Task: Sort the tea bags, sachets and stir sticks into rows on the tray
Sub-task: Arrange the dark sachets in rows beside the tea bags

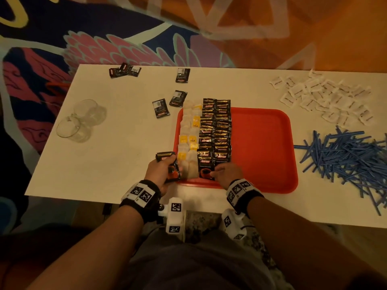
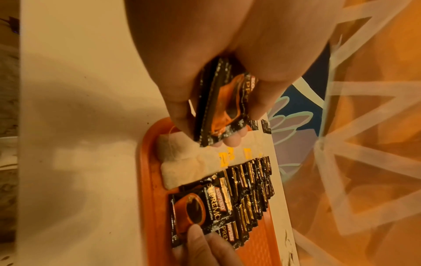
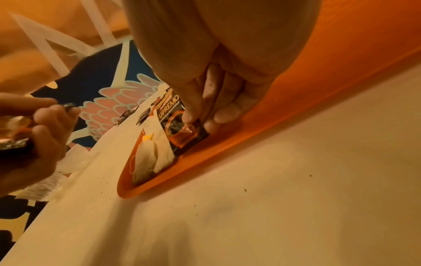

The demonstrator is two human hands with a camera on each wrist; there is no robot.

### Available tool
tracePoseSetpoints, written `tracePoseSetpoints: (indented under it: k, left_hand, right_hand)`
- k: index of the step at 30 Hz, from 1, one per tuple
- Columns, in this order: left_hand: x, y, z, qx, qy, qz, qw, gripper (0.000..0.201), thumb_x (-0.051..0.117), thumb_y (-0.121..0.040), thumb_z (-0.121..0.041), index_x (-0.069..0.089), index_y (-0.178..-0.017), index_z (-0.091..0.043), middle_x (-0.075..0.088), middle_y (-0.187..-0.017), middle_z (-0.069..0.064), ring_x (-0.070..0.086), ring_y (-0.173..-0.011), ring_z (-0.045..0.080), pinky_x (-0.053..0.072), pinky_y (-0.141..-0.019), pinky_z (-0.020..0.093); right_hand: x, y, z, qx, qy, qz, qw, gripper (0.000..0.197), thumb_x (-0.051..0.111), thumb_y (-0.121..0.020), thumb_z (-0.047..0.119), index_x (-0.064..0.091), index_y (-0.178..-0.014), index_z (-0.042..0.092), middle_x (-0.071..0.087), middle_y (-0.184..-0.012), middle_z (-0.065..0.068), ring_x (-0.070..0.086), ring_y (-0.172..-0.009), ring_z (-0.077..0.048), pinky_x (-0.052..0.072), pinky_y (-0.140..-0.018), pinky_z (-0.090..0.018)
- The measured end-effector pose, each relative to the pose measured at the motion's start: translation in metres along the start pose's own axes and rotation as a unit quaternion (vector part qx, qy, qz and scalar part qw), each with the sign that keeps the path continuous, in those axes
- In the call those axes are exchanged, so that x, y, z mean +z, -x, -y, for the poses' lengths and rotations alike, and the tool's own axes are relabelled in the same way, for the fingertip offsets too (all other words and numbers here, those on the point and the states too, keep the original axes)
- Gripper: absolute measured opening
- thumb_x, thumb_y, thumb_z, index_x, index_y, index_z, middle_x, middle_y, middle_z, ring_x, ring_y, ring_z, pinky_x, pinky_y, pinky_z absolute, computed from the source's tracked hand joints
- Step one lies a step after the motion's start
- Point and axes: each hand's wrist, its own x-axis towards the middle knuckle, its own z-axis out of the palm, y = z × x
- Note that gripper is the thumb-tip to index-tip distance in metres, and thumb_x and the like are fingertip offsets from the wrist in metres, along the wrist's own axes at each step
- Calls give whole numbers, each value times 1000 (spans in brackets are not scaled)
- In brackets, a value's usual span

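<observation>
The red tray (image 1: 261, 143) lies on the white surface (image 1: 104, 153), its left part filled with rows: tea bags (image 1: 189, 139) with yellow tags along the left edge, then 2 overlapping columns of black coffee sachets (image 1: 215, 130) just beside them.

The left hand (image 1: 161, 170) hovers at the tray's near left corner, fingers and thumb curled round a small stack of black sachets (image 1: 168, 166) — the left wrist view shows the stack (image 2: 218, 108) pinched between thumb and fingers above the tea bags.

The right hand (image 1: 227, 173) rests at the near end of the sachet columns; in the right wrist view its fingertips (image 3: 190, 117) press down on the nearest sachet (image 3: 182, 129), which lies flat on the tray next to the closest tea bags (image 3: 154, 153).

Beyond the tray's left side, 6 or so loose black sachets (image 1: 178, 97) are scattered on the surface. A heap of white sachets (image 1: 326, 99) sits at the far right, and a pile of blue stir sticks (image 1: 351, 160) lies right of the tray — both off it. 2 clear glass cups (image 1: 81, 120) lie at the left.
</observation>
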Motion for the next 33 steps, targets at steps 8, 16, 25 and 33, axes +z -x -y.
tracePoseSetpoints:
  k: [8,16,25,33]
  left_hand:
    - [-17,0,-1,-6,7,13,1000,9,58,-98,-13,64,-105,-8,66,-75,6,63,-56,17,54,-50,28]
    - [-16,-4,3,-12,-21,14,1000,18,63,-96,-17,65,-111,-6,70,-77,7,67,-64,20,56,-58,35]
    - [-6,-2,2,20,-60,12,998,26,71,-90,-20,66,-115,-12,73,-107,12,70,-97,30,58,-81,44]
    - [23,6,-3,57,-80,52,994,16,76,-85,-18,72,-100,-16,76,-99,11,72,-97,31,56,-91,51]
  right_hand:
    - [9,-7,4,4,26,-40,999,18,77,-82,26,63,-71,23,63,-81,7,54,-67,-1,36,-49,-14]
    - [8,-7,1,9,30,-49,998,21,78,-81,27,61,-69,22,60,-81,7,52,-68,0,37,-49,-16]
    - [-2,-3,-3,1,23,-43,999,11,73,-85,31,67,-89,23,63,-93,7,49,-70,3,32,-50,-13]
    - [-19,22,23,-125,-83,76,986,24,76,-79,41,71,-91,20,70,-92,9,65,-86,-4,48,-67,-21]
